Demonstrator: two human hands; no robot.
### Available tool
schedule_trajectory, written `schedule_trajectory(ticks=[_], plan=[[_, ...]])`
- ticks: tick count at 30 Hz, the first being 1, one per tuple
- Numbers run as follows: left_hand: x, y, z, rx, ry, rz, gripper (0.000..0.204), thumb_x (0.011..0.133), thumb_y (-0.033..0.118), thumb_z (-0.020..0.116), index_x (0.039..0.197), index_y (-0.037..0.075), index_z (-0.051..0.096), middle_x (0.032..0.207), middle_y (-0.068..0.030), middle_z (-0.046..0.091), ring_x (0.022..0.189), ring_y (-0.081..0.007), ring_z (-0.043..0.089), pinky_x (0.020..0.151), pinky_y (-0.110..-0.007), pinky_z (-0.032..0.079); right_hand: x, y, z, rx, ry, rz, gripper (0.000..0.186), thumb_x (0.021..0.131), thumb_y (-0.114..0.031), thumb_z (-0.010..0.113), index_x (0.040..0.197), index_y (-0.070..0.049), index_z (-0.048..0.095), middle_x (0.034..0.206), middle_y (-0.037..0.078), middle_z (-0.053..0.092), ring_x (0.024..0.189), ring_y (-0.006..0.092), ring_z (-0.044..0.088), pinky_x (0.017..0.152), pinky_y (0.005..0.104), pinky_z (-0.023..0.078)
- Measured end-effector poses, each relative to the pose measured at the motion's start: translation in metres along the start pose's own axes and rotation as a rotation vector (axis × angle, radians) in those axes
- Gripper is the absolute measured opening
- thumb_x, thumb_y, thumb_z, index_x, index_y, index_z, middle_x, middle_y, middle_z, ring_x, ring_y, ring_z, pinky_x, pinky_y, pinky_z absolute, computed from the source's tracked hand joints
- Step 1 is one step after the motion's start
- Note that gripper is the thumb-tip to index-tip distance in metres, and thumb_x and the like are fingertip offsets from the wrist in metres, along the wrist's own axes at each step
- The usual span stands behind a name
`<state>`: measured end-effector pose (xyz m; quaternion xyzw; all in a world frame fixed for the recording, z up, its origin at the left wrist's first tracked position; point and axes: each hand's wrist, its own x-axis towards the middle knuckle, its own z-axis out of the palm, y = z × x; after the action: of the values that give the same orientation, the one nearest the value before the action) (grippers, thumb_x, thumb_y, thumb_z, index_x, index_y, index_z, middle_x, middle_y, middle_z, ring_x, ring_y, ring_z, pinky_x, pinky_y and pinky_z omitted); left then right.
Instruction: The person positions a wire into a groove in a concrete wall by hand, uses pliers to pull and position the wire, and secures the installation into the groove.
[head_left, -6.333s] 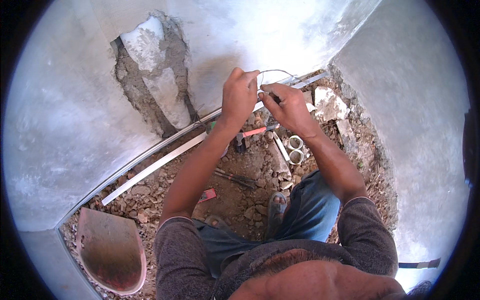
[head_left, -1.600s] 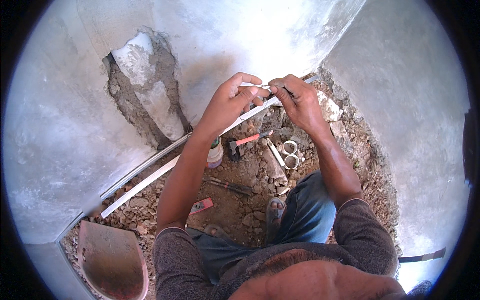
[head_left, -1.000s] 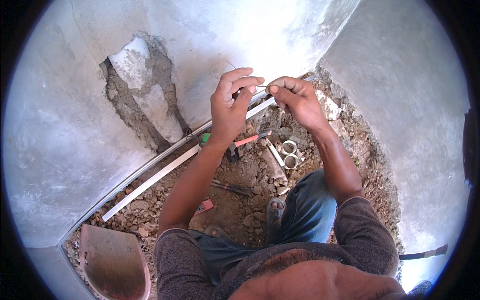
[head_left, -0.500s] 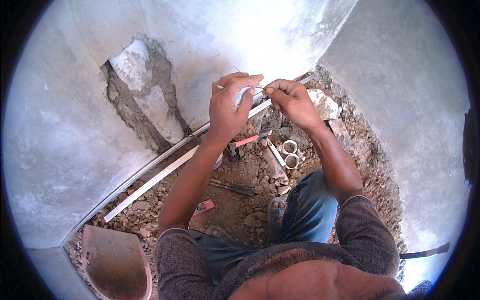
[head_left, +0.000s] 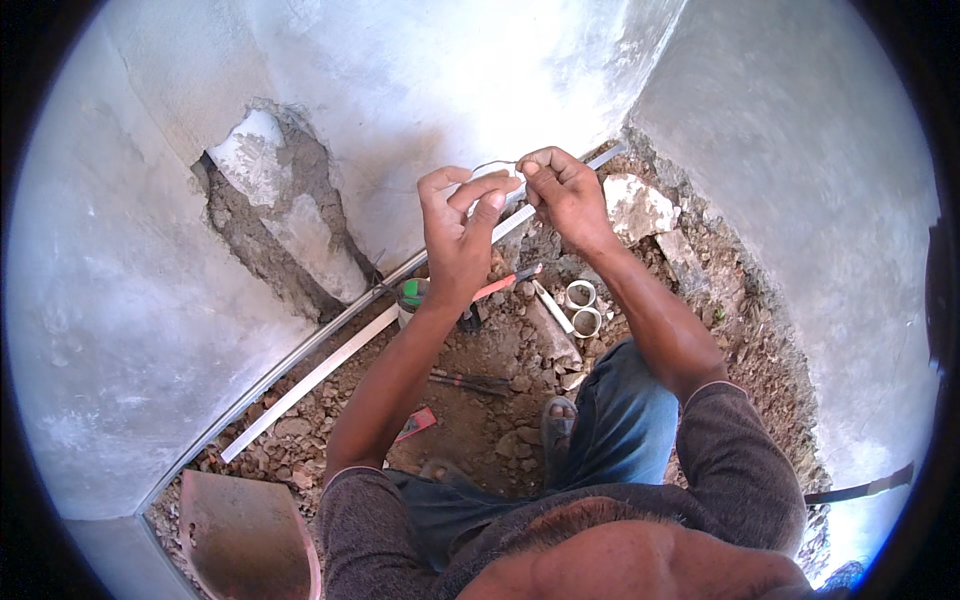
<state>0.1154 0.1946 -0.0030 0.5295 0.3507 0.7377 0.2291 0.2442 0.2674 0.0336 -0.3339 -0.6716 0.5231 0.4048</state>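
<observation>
Over the base of the wall I hold both hands up close together. My left hand (head_left: 460,228) is curled, thumb and fingers closed about a small white piece (head_left: 511,183), mostly hidden behind the fingers; its kind I cannot make out. A thin dark wire or cord (head_left: 492,163) arches over that piece toward my right hand (head_left: 570,205). There, thumb and forefinger pinch the end of it. Behind both hands a long white strip (head_left: 310,385) and a metal-coloured rail (head_left: 290,358) run slantwise along the foot of the wall.
A hammer with a red handle (head_left: 497,286), two white pipe rings (head_left: 585,322), pliers (head_left: 470,382), a red tool (head_left: 415,424) and a green-and-white container (head_left: 410,292) lie on rubble. A shovel blade (head_left: 250,540) rests lower left. The wall has a broken-out channel (head_left: 270,225).
My right hand has shifted slightly left and up, nearer my left. My left hand has turned a little and lowered slightly. The wire now arches above the white piece. The green-and-white container has come into sight.
</observation>
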Motion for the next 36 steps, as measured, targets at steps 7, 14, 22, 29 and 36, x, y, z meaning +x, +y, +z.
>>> schedule_trajectory(ticks=[7, 14, 22, 29, 36], plan=[[0.007, -0.009, -0.013, 0.394, 0.001, 0.145, 0.014, 0.095, 0.014, 0.048, 0.100, 0.001, 0.051, 0.101, -0.0125, 0.065, 0.097, -0.0195, 0.060, 0.081, -0.035, 0.047, 0.004, 0.006, -0.012, -0.532, 0.094, -0.501, 0.016, 0.091, -0.017, 0.058, 0.094, -0.003, 0.065, 0.074, 0.007, 0.064, 0.061, 0.0142, 0.058, 0.056, 0.0286, 0.047], [0.014, -0.010, -0.027, 0.166, 0.013, 0.004, 0.024, 0.096, 0.023, 0.048, 0.104, 0.001, 0.054, 0.092, -0.0103, 0.065, 0.080, -0.0158, 0.060, 0.074, -0.031, 0.048, -0.004, -0.004, -0.002, -0.707, -0.079, -0.479, 0.014, 0.088, -0.012, 0.060, 0.095, -0.002, 0.065, 0.080, 0.015, 0.066, 0.066, 0.0234, 0.064, 0.061, 0.0337, 0.050], [0.018, 0.019, -0.013, -0.142, 0.041, -0.488, 0.029, 0.098, 0.028, 0.045, 0.104, 0.001, 0.055, 0.084, -0.0050, 0.052, 0.068, -0.0121, 0.058, 0.056, -0.023, 0.047, -0.002, 0.006, -0.002, -0.758, -0.044, -0.580, 0.012, 0.084, -0.007, 0.061, 0.092, 0.001, 0.065, 0.082, 0.018, 0.066, 0.071, 0.0331, 0.065, 0.062, 0.0394, 0.051], [0.014, 0.004, -0.024, -0.087, -0.031, -0.518, 0.031, 0.097, 0.032, 0.047, 0.098, 0.003, 0.057, 0.074, -0.0007, 0.048, 0.048, -0.0038, 0.042, 0.040, -0.020, 0.028, -0.010, -0.001, 0.007, -0.605, -0.173, -0.341, 0.018, 0.087, -0.012, 0.062, 0.101, 0.000, 0.063, 0.082, 0.010, 0.067, 0.067, 0.0141, 0.062, 0.058, 0.0295, 0.050], [0.009, -0.010, -0.016, 0.270, 0.145, -0.181, 0.022, 0.090, 0.023, 0.060, 0.091, 0.002, 0.055, 0.071, -0.0090, 0.060, 0.052, -0.0109, 0.050, 0.047, -0.026, 0.040, -0.008, 0.002, 0.005, -0.251, -0.177, -0.054, 0.017, 0.089, -0.010, 0.060, 0.101, 0.002, 0.057, 0.078, 0.005, 0.064, 0.061, 0.0076, 0.056, 0.053, 0.0234, 0.046]])
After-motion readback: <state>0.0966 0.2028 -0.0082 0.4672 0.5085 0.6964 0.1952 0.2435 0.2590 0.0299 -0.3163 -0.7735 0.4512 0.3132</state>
